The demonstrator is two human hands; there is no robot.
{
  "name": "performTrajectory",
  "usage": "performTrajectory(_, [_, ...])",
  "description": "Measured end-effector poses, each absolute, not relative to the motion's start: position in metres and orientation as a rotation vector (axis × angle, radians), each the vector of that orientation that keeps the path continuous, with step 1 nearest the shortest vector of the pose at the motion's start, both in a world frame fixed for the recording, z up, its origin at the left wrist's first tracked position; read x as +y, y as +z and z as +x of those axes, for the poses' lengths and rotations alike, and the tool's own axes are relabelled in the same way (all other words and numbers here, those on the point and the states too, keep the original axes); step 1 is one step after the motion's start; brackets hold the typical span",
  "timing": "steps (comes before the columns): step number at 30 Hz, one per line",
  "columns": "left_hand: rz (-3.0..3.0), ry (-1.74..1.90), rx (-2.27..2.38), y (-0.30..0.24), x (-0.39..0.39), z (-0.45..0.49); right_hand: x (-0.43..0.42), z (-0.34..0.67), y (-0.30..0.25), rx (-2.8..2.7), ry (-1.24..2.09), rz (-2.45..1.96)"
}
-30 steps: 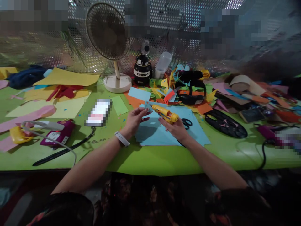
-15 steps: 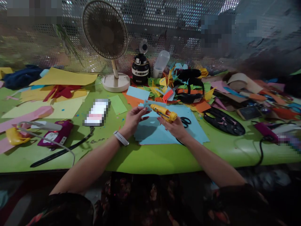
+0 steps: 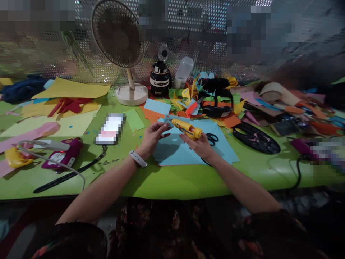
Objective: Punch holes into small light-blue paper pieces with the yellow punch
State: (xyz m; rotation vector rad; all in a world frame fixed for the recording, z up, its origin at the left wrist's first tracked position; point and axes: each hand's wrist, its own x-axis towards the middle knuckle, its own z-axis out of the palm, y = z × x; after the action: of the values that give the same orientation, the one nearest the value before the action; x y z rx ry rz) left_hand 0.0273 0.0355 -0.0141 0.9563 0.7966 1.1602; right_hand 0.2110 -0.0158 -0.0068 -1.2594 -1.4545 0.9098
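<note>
My right hand [image 3: 199, 145] grips a yellow glue gun [image 3: 186, 128], its nozzle pointing up-left. The nozzle tip touches a small light-blue paper piece [image 3: 168, 120] pinched in the fingers of my left hand [image 3: 152, 137]. A white watch band sits on my left wrist. Both hands hover over a stack of light-blue paper sheets [image 3: 221, 144] lying on the green table [image 3: 188, 180]. Black-handled scissors [image 3: 213, 138] lie on the blue sheets just right of my right hand.
A white desk fan [image 3: 121, 46] stands at the back, beside a black bottle [image 3: 160, 80] and a clear cup [image 3: 183, 71]. Coloured paper scraps [image 3: 205, 97] pile up behind the hands. Yellow sheets [image 3: 70, 90] lie left. A pink device [image 3: 63, 155] with a cable sits at near left.
Hands, glue gun and blue piece keep almost the same pose; the whole view has only drifted slightly as my head moved.
</note>
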Motion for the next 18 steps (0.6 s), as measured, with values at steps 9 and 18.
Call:
performTrajectory(9, [0.964,1.168,0.792,-0.0142,0.0347,0.0276,-0.0187,0.2101,-0.0048,-1.467,0.887,-1.28])
performTrajectory(18, [0.958,1.177,0.79,-0.0131,0.0352,0.0278,-0.0181,0.2109,-0.0073,-1.479,0.886,-1.267])
